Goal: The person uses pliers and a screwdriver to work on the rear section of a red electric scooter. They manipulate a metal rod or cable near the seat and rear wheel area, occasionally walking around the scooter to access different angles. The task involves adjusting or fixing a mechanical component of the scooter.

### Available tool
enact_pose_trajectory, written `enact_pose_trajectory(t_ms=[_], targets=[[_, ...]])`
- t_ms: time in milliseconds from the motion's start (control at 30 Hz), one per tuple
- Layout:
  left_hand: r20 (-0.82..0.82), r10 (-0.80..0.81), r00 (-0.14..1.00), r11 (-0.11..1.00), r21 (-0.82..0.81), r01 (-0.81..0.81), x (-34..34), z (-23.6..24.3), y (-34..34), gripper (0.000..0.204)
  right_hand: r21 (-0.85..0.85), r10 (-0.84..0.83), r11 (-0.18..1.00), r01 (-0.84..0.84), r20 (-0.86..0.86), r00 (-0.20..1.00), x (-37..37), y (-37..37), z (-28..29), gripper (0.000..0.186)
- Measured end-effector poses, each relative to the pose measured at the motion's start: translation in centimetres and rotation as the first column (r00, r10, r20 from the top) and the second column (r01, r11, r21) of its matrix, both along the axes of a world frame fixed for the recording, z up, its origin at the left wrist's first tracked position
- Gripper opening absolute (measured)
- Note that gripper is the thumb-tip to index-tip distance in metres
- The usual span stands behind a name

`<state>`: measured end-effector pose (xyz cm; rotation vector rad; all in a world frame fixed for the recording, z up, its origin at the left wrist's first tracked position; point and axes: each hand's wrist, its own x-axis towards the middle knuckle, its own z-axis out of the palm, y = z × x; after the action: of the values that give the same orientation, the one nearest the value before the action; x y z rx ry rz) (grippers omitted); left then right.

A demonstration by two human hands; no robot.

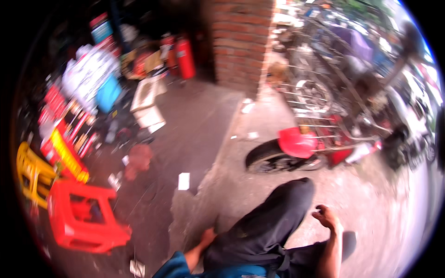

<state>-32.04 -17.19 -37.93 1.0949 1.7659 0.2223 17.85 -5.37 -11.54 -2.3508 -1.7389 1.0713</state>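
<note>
My left hand (208,237) is low beside my left thigh, in dark trousers (264,217). Its fingers are blurred and partly hidden by the leg, so its grip does not show. Out to the right of my legs, my right hand (327,217) hangs over the concrete with fingers loosely bent and apart. Nothing shows in it. Ahead of that hand, apart from it, stands a motorbike with a red rear mudguard (298,142) and a black tyre (264,160).
A red plastic stool (88,238) lies tipped at the left, near a yellow one (34,173). Boxes, bags and an open carton (146,99) clutter the far left. Red fire extinguishers (185,58) stand near a brick pillar (241,41). White paper (184,181) lies on the floor.
</note>
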Motion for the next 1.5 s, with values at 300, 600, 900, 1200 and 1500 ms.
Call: enact_pose_trajectory(t_ms=[300,600,900,1200,1500], targets=[[-0.222,-0.176,0.959,0.970,-0.206,0.130,2.3,-2.3,4.8,0.053,-0.025,0.080,0.997,-0.079,0.049,0.996,0.0,1.0,3.5,0.053],[-0.309,-0.137,0.941,0.989,-0.095,0.113,2.4,-0.5,7.2,0.048,0.154,0.031,0.987,-0.037,0.042,0.999,0.5,-3.4,7.3,0.049],[-0.185,-0.089,0.979,0.454,0.867,0.206,2.0,8.5,10.7,0.043,0.395,-0.089,0.915,0.081,0.004,0.996,1.2,-10.0,14.4,0.047],[-0.356,-0.581,0.732,0.104,0.859,0.501,30.4,38.4,15.5,0.038,0.403,-0.141,0.893,0.198,-0.166,0.976,6.1,-16.4,13.7,0.049],[-0.706,-0.561,0.433,-0.235,0.637,0.734,40.9,35.4,22.3,0.025,0.406,-0.273,0.604,0.686,-0.703,0.657,12.8,-15.3,12.1,0.048]])
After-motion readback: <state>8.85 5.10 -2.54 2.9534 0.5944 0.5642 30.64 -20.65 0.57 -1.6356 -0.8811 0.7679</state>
